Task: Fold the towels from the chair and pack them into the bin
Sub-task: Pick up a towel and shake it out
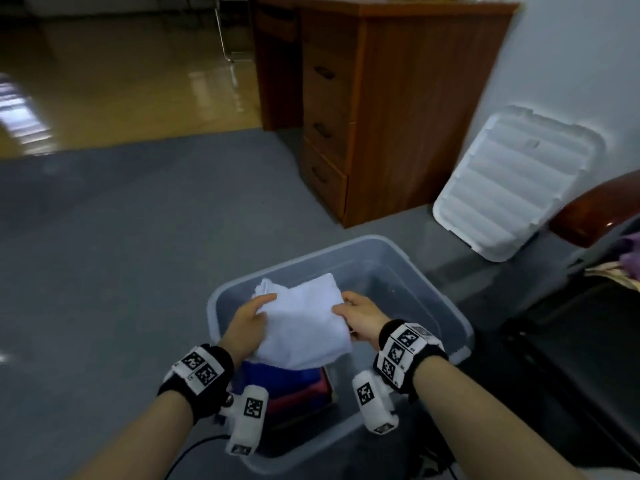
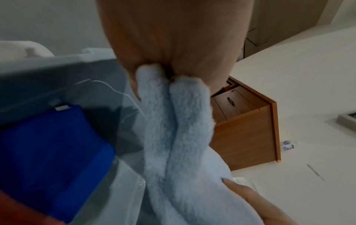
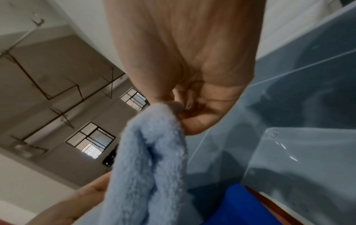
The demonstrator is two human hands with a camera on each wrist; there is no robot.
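A folded pale blue towel (image 1: 301,323) hangs over the clear plastic bin (image 1: 446,313), held flat between both hands. My left hand (image 1: 247,318) grips its left edge, thumb on top. My right hand (image 1: 360,315) pinches its right edge. In the left wrist view the towel (image 2: 173,137) shows as thick folded layers clamped in the left hand (image 2: 173,53). The right wrist view shows the towel (image 3: 146,159) pinched by the right hand (image 3: 185,91). Under it in the bin lie a folded dark blue towel (image 1: 277,375) and a red one (image 1: 304,393).
The far right half of the bin holds nothing. A white bin lid (image 1: 519,181) leans on the wall. A wooden drawer cabinet (image 1: 374,109) stands behind the bin. A dark chair with a wooden armrest (image 1: 595,216) holds more cloth (image 1: 623,261) at the right.
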